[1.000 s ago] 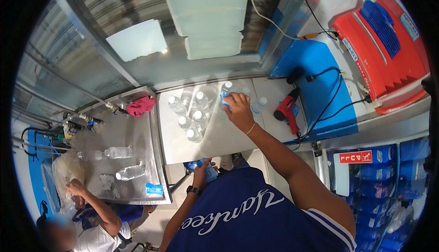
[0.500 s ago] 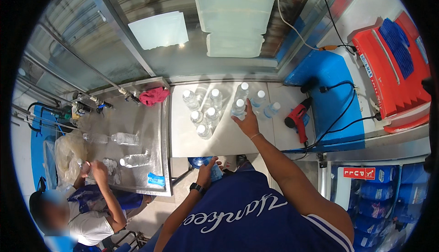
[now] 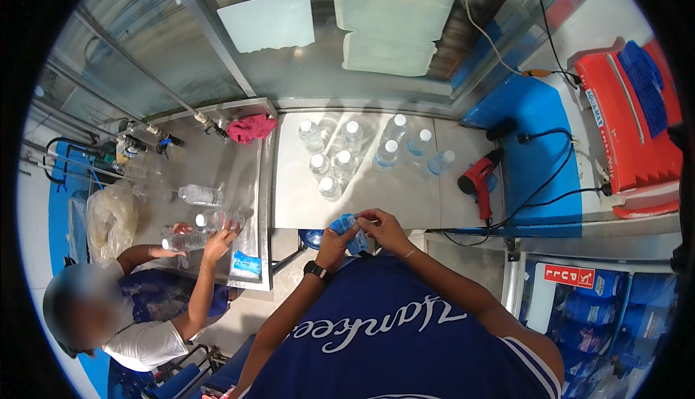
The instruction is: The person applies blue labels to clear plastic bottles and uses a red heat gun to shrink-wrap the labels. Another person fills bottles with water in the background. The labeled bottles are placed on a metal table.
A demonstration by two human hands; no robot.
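In front of my body, at the near edge of the white table (image 3: 376, 200), my left hand (image 3: 334, 245) grips a bundle of blue plastic labels (image 3: 350, 227). The fingers of my right hand (image 3: 386, 231) pinch the top of the same bundle. Beyond my hands stand several clear capped bottles; one plain bottle (image 3: 329, 188) is the nearest. To the right are bottles with bluish wraps, among them one upright bottle (image 3: 386, 153) and one leaning bottle (image 3: 441, 161). How many labels I hold cannot be made out.
A red heat gun (image 3: 480, 180) lies at the table's right, its cord running along the blue wall. To the left, a co-worker's hands (image 3: 219, 242) handle bottles over a steel sink table (image 3: 250, 164). A pink cloth (image 3: 252, 129) and a blue packet (image 3: 246, 263) lie there.
My right hand has left the bottle on the table and come back to the blue labels in my left hand. The co-worker has lifted bottles over the steel table.
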